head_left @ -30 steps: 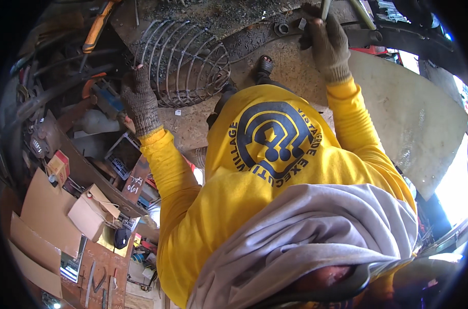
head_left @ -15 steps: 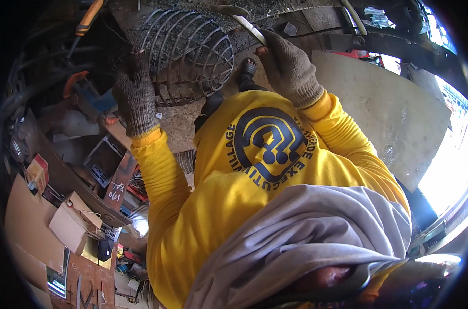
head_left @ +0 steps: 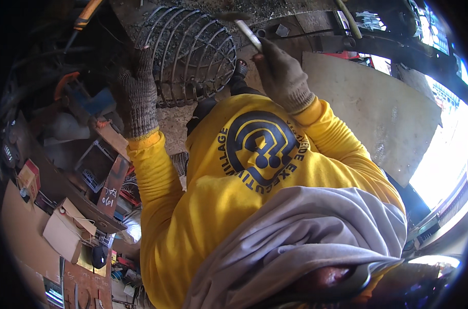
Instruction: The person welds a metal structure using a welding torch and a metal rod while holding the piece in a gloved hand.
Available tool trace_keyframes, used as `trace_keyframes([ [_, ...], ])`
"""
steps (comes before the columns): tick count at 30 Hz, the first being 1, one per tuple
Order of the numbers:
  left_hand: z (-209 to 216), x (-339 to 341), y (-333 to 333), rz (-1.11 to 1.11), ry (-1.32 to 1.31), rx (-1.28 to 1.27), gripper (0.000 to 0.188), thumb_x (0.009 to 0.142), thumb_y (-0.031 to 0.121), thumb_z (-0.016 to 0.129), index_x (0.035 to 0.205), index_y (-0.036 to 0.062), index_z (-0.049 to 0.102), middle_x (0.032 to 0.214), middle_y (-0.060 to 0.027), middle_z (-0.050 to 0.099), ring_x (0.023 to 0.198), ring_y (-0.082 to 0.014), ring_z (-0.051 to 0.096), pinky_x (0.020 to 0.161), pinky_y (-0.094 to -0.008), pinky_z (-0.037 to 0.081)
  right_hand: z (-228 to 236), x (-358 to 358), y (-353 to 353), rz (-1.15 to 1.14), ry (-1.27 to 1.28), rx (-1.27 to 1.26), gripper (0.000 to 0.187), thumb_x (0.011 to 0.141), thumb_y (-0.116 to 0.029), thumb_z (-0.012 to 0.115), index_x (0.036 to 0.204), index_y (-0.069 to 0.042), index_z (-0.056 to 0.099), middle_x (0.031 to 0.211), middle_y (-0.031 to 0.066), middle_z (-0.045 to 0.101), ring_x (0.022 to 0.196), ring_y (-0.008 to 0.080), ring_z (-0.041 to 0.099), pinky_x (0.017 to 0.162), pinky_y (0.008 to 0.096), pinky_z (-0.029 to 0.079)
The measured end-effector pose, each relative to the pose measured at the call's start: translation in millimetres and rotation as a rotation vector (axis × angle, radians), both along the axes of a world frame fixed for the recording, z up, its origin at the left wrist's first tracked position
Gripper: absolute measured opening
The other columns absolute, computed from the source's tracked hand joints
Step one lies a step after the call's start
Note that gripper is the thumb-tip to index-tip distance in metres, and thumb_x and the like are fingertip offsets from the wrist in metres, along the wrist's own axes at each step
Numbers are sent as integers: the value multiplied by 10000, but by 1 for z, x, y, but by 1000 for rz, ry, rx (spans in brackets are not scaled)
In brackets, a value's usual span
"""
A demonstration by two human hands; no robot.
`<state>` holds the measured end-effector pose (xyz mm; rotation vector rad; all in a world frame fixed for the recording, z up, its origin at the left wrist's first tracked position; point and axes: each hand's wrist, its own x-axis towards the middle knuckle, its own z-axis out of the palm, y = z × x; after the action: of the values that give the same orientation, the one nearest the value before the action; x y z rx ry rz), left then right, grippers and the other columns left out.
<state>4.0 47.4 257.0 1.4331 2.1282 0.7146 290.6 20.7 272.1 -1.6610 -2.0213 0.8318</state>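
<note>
1. While the brown-gloved right hand (head_left: 283, 72) is curled round a hammer with a pale, straight handle and a dark head (head_left: 248, 34), the brown-gloved left hand (head_left: 139, 98) reaches up on the other side, in the head view. I cannot tell if the left hand pinches anything; dark shadow hides it.
2. Between the hands, and out in front, lies a round cage of grey metal bars (head_left: 195, 56).
3. If the hammer came down off its mark, it could bump the left hand or bend a bar. A loose cage could roll toward the foot in a dark sandal (head_left: 239, 68) just beside it.
4. The hammer slants, its head up and to the left. The cage's long axis seems to run left to right, its rounded end facing right.
</note>
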Motion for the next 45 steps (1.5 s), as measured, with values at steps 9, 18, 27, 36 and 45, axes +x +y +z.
trace_keyframes([
  [9, -1, 2, 3, -48, -21, -46, 510, 929, 465, 586, 1124, -2, 643, 1024, -173, 687, 964, -248, 645, 873, -340, 459, -2, 9, -6, -57, 7, 84, 393, 927, -223, 544, 1280, -59, 492, 851, 178, 664, 818, 375, 656, 693, 470, 516],
  [18, 3, 11, 5, -54, -51, -80, 531, 930, 472, 579, 1130, -17, 631, 1059, -190, 677, 1014, -300, 638, 892, -360, 454, 12, 4, -12, -108, 85, 46, 391, 941, -238, 529, 1277, -43, 481, 888, 202, 665, 805, 383, 658, 682, 471, 512],
  [27, -15, 11, 4, -118, -83, 4, 507, 940, 452, 566, 1139, -10, 634, 1061, -195, 673, 1007, -312, 636, 891, -368, 454, -4, 4, -8, -152, 92, 55, 388, 936, -221, 540, 1279, -43, 507, 836, 196, 658, 803, 375, 666, 707, 446, 519],
  [36, -45, 3, 4, -140, -196, 138, 449, 943, 413, 578, 1082, -10, 635, 997, -146, 671, 939, -244, 613, 859, -348, 452, 16, 10, 1, -185, 212, 39, 343, 940, -208, 554, 1216, -5, 550, 836, 200, 648, 796, 351, 672, 682, 405, 520],
  [45, -19, 10, 9, -119, -129, 11, 479, 941, 430, 573, 1089, -22, 626, 960, -174, 670, 912, -275, 627, 843, -365, 460, -5, 0, 6, -119, 76, 193, 312, 951, -176, 556, 1192, 22, 568, 856, 179, 663, 780, 322, 681, 688, 360, 524],
])
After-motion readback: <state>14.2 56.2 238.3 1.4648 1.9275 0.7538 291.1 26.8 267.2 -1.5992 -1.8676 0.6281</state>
